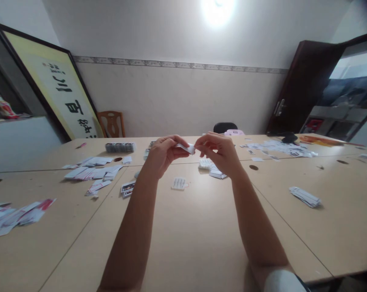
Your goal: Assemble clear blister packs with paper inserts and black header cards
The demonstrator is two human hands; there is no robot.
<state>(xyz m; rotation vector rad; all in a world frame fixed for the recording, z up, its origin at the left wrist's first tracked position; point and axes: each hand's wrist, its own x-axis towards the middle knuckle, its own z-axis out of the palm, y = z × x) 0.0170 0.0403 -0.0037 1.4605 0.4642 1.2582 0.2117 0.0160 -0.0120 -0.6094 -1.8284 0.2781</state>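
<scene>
You hold a small, smooth white paper-like strip [188, 149], narrow and seemingly folded, up over the middle of the table, between your two hands. Your left hand [165, 156] pinches it between thumb and fingers. Your right hand [218, 150] has its thumb and forefinger drawn together at the strip's right end; you cannot tell from here whether they grip it or only touch it.

Near and below your hands lies a flat, squarish white piece with rows of fine dark marks [179, 183]. Just beyond your right wrist sits a pale, bumpy tray-like object [204, 163], with a stack of flat white paper pieces [217, 172] beside it. To the left spread loose, crisp-edged white paper strips [92, 173], and past them stands a long, dark, ribbed block [120, 147]. On the right lies a narrow bundle of white strips [305, 196]; farther off, white scraps [280, 148] scatter thinly.

The pale wood-grain table [201, 243] has a smooth, dull sheen, straight seams and round dark holes. Beyond its far edge, a light wall [183, 97] carries a patterned border strip. At far left, a brown wooden chair [113, 123] stands by a dark-framed panel of black calligraphy [69, 89]; at far right is a dark, glossy door [305, 81].
</scene>
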